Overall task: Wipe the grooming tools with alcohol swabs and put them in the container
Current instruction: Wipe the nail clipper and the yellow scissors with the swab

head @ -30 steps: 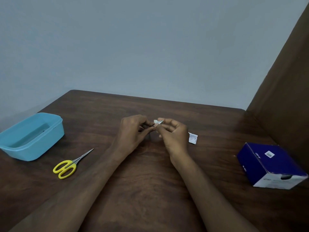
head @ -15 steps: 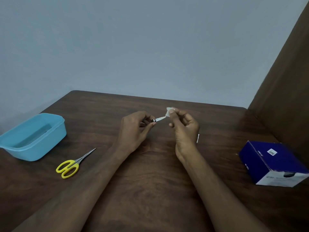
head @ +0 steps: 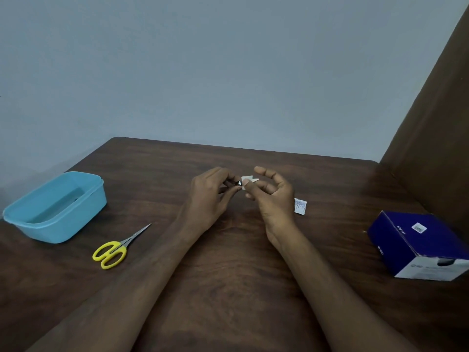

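**Ana:** Swab [head: 247, 179] first, a small white folded scrap, crumpled at the edges, pinched between the thumb and a finger of the right hand [head: 272, 199]. The forefinger above it arches up free, and the other fingers curl loosely beneath.

**Ben:** And the tool?

**Ana:** Small grooming tool [head: 237, 183], dark with a bright metal glint, far too small to name. The left hand [head: 210, 196] grips it at the fingertips, fingers curled tight round it. Its exposed end meets the swab right where the two sets of fingertips come together.

**Ben:** Moving outward?

**Ana:** Just beyond the right hand's knuckle side, a torn white sachet [head: 300, 206] lies flat on the table [head: 228, 275], fine print on it, edges ragged. The table is dark brown wood grain, smooth, with a dull sheen.

**Ben:** Further out on the left?

**Ana:** Scissors [head: 119, 247] lie well out from the left wrist, slim steel blades closed and pointing up toward the hands, glossy yellow plastic loops. Past them, near the table's edge, sits the container [head: 57, 207], a light blue plastic tub, rectangular with rounded corners and a thick rim, lid off.

**Ben:** And far right?

**Ana:** Well apart from the right hand, a dark blue cardboard box [head: 418, 242], white end panel, small label on top.
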Motion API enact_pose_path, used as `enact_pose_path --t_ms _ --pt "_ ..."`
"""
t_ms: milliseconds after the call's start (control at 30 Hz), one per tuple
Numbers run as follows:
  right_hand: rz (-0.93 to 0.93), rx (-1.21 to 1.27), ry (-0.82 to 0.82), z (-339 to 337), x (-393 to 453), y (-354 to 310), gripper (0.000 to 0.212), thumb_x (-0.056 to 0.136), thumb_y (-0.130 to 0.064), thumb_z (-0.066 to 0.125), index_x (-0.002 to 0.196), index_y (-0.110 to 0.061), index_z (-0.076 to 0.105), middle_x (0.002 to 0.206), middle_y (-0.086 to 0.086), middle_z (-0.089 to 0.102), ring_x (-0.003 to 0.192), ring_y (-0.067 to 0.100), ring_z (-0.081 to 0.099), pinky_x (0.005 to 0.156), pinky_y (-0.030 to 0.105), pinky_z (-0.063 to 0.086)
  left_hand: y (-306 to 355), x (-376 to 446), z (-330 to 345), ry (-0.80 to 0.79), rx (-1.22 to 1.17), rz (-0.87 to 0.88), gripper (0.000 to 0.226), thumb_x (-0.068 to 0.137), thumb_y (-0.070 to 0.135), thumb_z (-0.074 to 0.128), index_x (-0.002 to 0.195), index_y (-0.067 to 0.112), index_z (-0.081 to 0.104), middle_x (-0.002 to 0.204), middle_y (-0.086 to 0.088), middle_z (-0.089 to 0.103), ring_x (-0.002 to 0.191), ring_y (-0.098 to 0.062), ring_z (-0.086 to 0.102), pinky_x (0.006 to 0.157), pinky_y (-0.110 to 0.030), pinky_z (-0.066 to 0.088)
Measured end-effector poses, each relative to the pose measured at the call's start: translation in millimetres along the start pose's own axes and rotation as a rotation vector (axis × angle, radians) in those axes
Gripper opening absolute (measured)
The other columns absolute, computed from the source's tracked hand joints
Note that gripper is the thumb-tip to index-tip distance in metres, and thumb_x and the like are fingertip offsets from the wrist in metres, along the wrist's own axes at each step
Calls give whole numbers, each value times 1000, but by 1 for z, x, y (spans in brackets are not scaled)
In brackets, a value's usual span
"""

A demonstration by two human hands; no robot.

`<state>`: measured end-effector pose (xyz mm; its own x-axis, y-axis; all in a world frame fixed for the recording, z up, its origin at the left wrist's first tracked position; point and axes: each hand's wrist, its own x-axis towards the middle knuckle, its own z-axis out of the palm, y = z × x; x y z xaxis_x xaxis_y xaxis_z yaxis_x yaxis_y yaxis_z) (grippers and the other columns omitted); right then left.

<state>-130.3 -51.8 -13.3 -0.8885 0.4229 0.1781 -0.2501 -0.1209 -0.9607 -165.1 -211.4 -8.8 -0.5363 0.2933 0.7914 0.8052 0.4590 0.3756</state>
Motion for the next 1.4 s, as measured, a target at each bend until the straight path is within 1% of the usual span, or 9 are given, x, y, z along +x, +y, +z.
enact_pose_path --t_ms 233,367,433,567,733,933,1100,1267,1400 --pt "58 141 33 1 1 -3 19 101 -2 69 119 -3 69 86 10 82 74 13 75 71 26 62 1 2 0 -19 18 31 12 90 7 86 95 3 75 93 -5 76 82 -17 72 79 -15 52" --pt "8 27 -1 0 -1 -1 36 89 -5 84 121 -12 70 79 5 80 79 14 74 90 30 61 -2 1 0 -14 10 22 12 91 5 85 96 3 75 93 -5 75 82 -15 71 79 -6 48" --pt "2 2 12 0 -1 0 34 86 -10 88 115 -13 72 76 2 79 72 12 73 85 29 60 -2 1 1 -14 10 33 11 91 4 84 96 3 75 93 -5 75 82 -12 70 81 -1 44" --pt "23 85 37 2 1 -1 13 98 -10 75 110 -7 71 88 8 83 71 11 74 74 27 60 -3 1 2 -22 14 39 12 91 6 84 96 3 75 94 -5 75 83 -13 70 82 -2 44" --pt "6 -10 8 -2 1 2 22 85 -7 87 102 -14 76 92 4 83 86 13 76 93 34 61 -6 -1 2 -14 4 22 11 93 9 83 97 4 75 96 -3 75 84 -13 72 77 -17 57" --pt "-31 53 116 0 2 -1 14 95 -19 81 98 -8 72 86 5 83 73 14 77 69 26 61 -5 -2 5 -41 -4 32 11 94 11 82 100 7 73 99 2 74 88 -7 69 79 -21 59" --pt "-337 -245 244 -6 1 -6 7 95 -27 81 89 -24 80 86 -13 81 81 4 76 79 25 58 -6 -2 6 -37 4 -44 11 97 12 78 105 12 71 104 8 74 92 -3 68 85 -27 58" --pt "-580 -488 103 -3 -8 -5 2 94 -19 80 95 -19 82 90 -9 77 78 7 71 74 32 59 -6 -3 6 -41 -33 -82 14 97 17 79 108 13 71 102 11 74 95 -1 71 80 -21 62" --pt "-625 -660 -22 0 -12 1 9 93 -9 78 98 -15 83 92 -3 76 81 11 70 76 41 60 -9 -3 5 -32 9 -64 15 93 19 83 102 10 74 96 3 77 86 -2 69 71 -14 57"
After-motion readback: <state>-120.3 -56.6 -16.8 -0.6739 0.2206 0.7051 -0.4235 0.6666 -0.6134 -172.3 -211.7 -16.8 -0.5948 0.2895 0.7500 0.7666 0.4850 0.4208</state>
